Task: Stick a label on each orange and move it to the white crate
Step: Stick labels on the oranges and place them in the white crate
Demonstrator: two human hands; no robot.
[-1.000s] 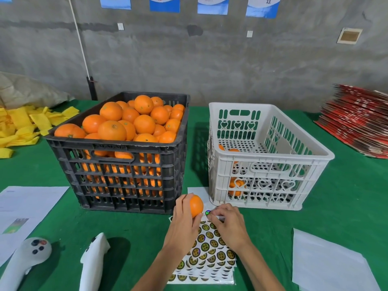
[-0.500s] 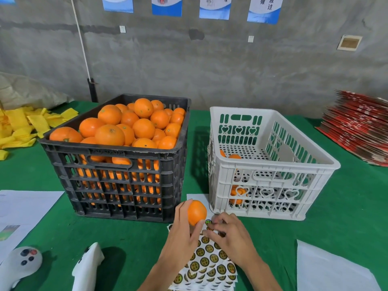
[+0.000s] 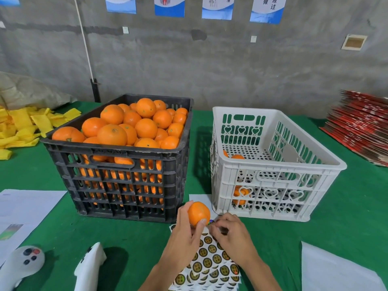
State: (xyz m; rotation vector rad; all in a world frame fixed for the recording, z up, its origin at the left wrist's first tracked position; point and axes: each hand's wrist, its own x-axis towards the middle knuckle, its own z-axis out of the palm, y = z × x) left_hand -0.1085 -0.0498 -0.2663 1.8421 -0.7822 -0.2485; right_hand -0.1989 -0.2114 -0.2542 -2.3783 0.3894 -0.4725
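Near the white crate [image 3: 273,183], our left hand [image 3: 182,238] grips an orange [image 3: 198,213]; our right hand [image 3: 233,238] pinches a round label [image 3: 211,222] beside it, above the sticker sheet [image 3: 210,263], whose print is unreadable. Far wall posters [image 3: 266,9] show "做", "放过".

A green table [image 3: 52,232] is covered with a black crate [image 3: 117,185] of oranges, a white crate [image 3: 273,194], sticker sheets [image 3: 210,263], white papers [image 3: 23,208], two white controllers [image 3: 21,263], yellow foam pieces [image 3: 23,124] and red flat boxes [image 3: 363,122].
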